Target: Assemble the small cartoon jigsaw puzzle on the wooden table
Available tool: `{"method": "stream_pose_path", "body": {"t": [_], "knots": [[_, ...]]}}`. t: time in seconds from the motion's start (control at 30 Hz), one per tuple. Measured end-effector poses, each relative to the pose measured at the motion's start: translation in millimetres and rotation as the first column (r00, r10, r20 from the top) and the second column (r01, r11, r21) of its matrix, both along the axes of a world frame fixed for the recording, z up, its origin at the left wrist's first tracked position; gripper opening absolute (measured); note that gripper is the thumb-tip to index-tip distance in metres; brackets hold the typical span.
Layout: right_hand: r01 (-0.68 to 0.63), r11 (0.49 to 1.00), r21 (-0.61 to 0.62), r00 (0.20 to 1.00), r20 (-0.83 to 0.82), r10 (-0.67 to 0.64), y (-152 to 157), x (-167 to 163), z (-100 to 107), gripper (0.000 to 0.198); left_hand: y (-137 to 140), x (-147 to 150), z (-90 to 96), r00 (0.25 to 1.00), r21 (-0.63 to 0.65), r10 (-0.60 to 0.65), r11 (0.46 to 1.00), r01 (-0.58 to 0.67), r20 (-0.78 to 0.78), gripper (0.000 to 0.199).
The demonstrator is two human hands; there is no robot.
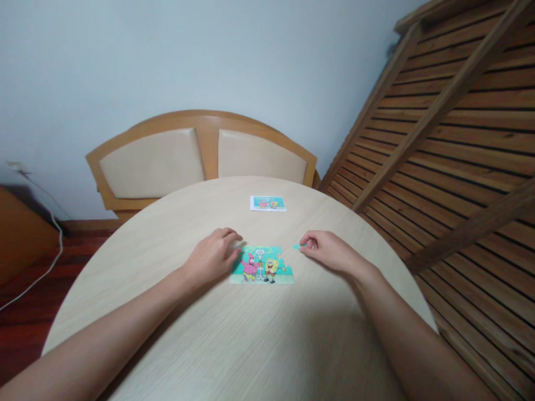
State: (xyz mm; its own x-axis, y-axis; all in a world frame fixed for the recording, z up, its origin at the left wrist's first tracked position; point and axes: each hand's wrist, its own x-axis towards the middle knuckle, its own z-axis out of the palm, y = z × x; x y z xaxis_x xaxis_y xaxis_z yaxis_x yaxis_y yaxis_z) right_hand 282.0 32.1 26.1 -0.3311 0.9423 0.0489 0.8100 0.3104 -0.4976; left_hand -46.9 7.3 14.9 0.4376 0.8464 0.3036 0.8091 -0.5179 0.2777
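A jigsaw puzzle (259, 267) with cartoon figures on a turquoise ground lies flat in the middle of the table. Its upper right part has a ragged edge where the bare tabletop shows. Against its left edge rests my left hand (215, 253), palm down, fingers loosely bent and a little apart, holding nothing. My right hand (320, 247) is just right of the puzzle, thumb and forefinger pinched on a small turquoise puzzle piece (296, 247). That piece is apart from the joined part, and the fingers partly cover it.
Behind the puzzle lies a white-edged reference picture (268, 203) with the same cartoon scene. The round wooden table (200, 340) stands before a padded wooden headboard (154, 161). A slatted wooden panel (451, 133) leans at the right. A white cable (58, 245) hangs at the left.
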Motion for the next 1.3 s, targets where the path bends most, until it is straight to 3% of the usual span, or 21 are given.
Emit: {"method": "stream_pose_path", "body": {"t": [0.07,0.13,0.5,0.77,0.93,1.3], "knots": [[0.022,0.998,0.058,0.998,0.05,-0.025,4,3,-3,0.023,9,-14,-0.5,0.988,-0.021,0.147,0.989,-0.148,-0.042,0.03],[0.007,0.996,0.09,0.996,0.086,-0.015,7,4,-6,0.027,17,-25,-2.5,0.98,-0.049,0.182,0.981,-0.186,-0.073,0.032],[-0.076,0.993,0.09,0.996,0.06,0.071,8,2,-11,0.023,40,-36,-22.3,0.994,-0.104,0.11,0.989,-0.109,0.004,0.024],[-0.083,0.996,-0.023,0.996,-0.034,0.082,9,6,-13,0.025,39,-35,-23.9,0.986,-0.158,0.108,0.984,-0.087,0.13,0.021],[-0.013,0.996,-0.091,0.997,-0.071,0.007,11,11,-16,0.032,38,-32,-25.2,0.972,-0.199,0.102,0.978,-0.058,0.214,0.024],[-0.036,0.995,-0.092,0.997,-0.073,0.029,12,13,-15,0.027,34,-24,-21.6,0.984,-0.152,0.006,0.988,0.022,0.18,0.022]]}}
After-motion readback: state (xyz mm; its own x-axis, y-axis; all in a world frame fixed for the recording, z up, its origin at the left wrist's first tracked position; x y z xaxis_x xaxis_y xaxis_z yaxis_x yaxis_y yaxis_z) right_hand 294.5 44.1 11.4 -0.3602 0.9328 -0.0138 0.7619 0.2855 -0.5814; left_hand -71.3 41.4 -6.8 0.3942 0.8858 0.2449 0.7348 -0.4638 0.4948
